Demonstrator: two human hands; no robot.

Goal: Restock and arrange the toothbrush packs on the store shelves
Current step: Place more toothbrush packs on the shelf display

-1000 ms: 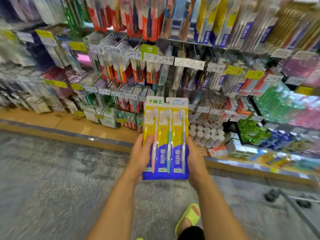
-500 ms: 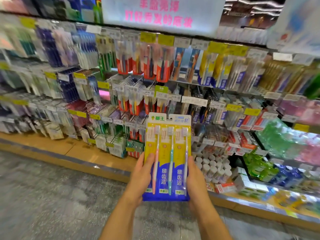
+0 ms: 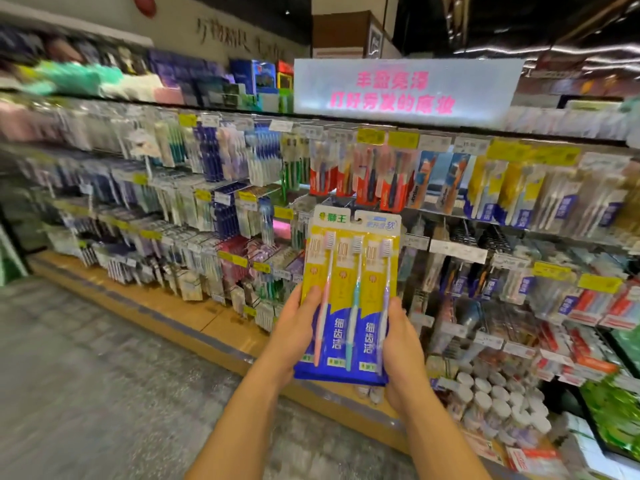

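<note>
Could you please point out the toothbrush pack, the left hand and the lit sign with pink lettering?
toothbrush pack (image 3: 349, 271): head view, yellow card middle.
left hand (image 3: 294, 327): head view, back of hand.
lit sign (image 3: 405, 90): head view, centre of panel.

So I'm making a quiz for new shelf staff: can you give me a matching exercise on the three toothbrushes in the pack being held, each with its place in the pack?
Both hands hold the toothbrush pack upright, left hand and right hand at its sides.

Things:
1. pink toothbrush
2. teal toothbrush
3. lilac toothbrush

Places:
A. middle
B. nearest the right hand
C. nearest the left hand

Pairs: 1-C, 2-A, 3-B
</note>
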